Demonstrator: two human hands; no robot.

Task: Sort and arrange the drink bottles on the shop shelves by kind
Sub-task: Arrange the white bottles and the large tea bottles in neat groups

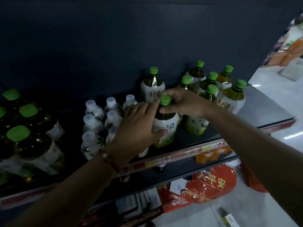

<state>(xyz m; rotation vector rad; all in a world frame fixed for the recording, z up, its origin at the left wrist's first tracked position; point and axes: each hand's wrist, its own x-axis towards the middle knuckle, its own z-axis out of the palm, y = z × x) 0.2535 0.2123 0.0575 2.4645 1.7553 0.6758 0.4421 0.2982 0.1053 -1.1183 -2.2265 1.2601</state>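
Observation:
A green-capped green tea bottle [165, 123] stands upright near the front of the dark shelf [193, 140]. My left hand [137, 125] wraps its body from the left, thumb across the label. My right hand [182, 102] pinches its neck just under the cap. Behind and to the right stand several more green-capped tea bottles [231, 97], one apart at the back [152, 84]. To the left is a cluster of small white-capped bottles [93, 123]. At the far left stand large green-capped bottles [37, 145].
The shelf's front edge carries a red and yellow price strip [172, 158]. A lower shelf holds orange drink bottles [211, 154] and dark bottles. A red plastic bag [208, 185] and white boxes lie on the pale floor below. Packaged goods [288, 46] sit at top right.

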